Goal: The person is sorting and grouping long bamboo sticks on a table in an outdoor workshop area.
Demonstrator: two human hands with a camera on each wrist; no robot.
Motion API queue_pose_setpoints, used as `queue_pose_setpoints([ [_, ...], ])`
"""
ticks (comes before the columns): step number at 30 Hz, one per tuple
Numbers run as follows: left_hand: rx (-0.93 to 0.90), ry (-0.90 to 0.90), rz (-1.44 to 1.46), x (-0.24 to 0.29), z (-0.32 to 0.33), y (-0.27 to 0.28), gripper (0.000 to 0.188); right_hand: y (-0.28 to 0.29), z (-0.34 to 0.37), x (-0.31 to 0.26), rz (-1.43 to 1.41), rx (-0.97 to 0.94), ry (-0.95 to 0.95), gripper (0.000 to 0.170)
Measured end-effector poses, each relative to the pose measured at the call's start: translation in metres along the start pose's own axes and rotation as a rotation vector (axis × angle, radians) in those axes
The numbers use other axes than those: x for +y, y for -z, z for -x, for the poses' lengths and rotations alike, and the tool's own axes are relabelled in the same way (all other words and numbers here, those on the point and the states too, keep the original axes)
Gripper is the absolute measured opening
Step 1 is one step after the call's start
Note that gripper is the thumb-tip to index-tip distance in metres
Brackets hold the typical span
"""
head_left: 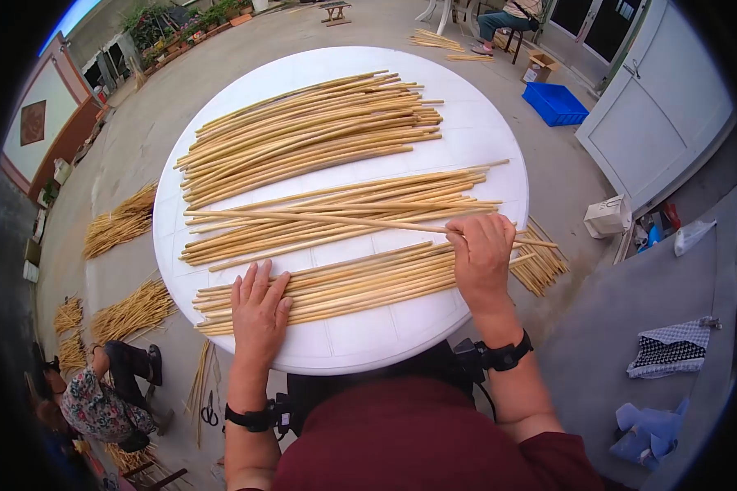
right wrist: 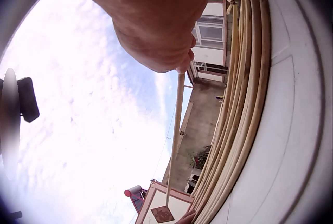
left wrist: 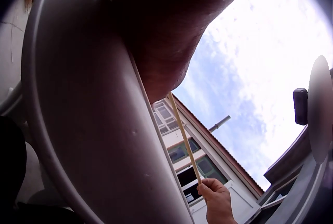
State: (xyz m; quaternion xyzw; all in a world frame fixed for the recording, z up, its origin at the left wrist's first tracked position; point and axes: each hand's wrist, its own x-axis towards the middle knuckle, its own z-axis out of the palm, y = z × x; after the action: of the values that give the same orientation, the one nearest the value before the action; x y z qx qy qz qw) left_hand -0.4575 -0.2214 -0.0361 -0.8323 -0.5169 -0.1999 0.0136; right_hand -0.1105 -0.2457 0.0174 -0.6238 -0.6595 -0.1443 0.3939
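My right hand (head_left: 485,250) pinches a long, thin tan stick (head_left: 368,222) near its right end. The stick slants leftward over the middle pile of sticks (head_left: 262,237). In the right wrist view the held stick (right wrist: 178,109) runs out from under the fingers, raised off the table. My left hand (head_left: 259,315) rests with extended fingers on the left part of the front row of sticks (head_left: 368,288), which lie side by side. A larger pile of sticks (head_left: 311,135) lies at the back of the round white table (head_left: 360,344).
More stick bundles (head_left: 123,219) lie on the ground at left, near a seated person (head_left: 102,405). Another bundle (head_left: 540,266) shows past the table's right edge. A blue crate (head_left: 554,104) stands by the white door (head_left: 663,102); a second person (head_left: 508,20) sits behind.
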Motion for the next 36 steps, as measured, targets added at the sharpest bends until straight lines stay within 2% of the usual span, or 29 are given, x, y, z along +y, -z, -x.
queue_pose_setpoints([
  [7, -0.018, 0.001, 0.017, 0.003, -0.002, 0.004, 0.039, -0.026, -0.023, -0.006, -0.046, -0.078, 0.068, 0.019],
  [11, -0.025, 0.000, 0.032, 0.002, -0.002, 0.005, 0.040, -0.045, -0.053, -0.019, -0.068, -0.062, 0.147, 0.015],
  [14, -0.030, 0.011, 0.041, 0.003, -0.004, 0.008, 0.040, -0.067, -0.090, -0.020, -0.024, -0.130, 0.184, 0.023],
  [17, -0.045, 0.020, 0.042, 0.003, -0.005, 0.008, 0.041, -0.101, -0.107, -0.022, 0.234, -0.047, 0.152, 0.043],
  [20, -0.055, 0.019, 0.062, 0.003, -0.006, 0.010, 0.041, -0.108, -0.098, -0.021, 0.147, -0.353, 0.156, 0.058],
  [23, -0.054, 0.023, 0.061, 0.003, -0.006, 0.010, 0.042, -0.112, -0.076, -0.023, 0.131, -0.667, 0.071, 0.063],
  [26, -0.056, 0.023, 0.055, 0.004, -0.007, 0.011, 0.042, -0.111, -0.067, -0.020, 0.215, -0.857, 0.038, 0.071],
  [32, -0.051, 0.021, 0.052, 0.004, -0.006, 0.010, 0.041, -0.098, -0.056, -0.024, 0.258, -0.910, 0.075, 0.079],
  [36, -0.031, 0.011, 0.042, 0.004, -0.004, 0.008, 0.041, -0.092, -0.036, -0.025, 0.238, -0.837, 0.100, 0.080],
])
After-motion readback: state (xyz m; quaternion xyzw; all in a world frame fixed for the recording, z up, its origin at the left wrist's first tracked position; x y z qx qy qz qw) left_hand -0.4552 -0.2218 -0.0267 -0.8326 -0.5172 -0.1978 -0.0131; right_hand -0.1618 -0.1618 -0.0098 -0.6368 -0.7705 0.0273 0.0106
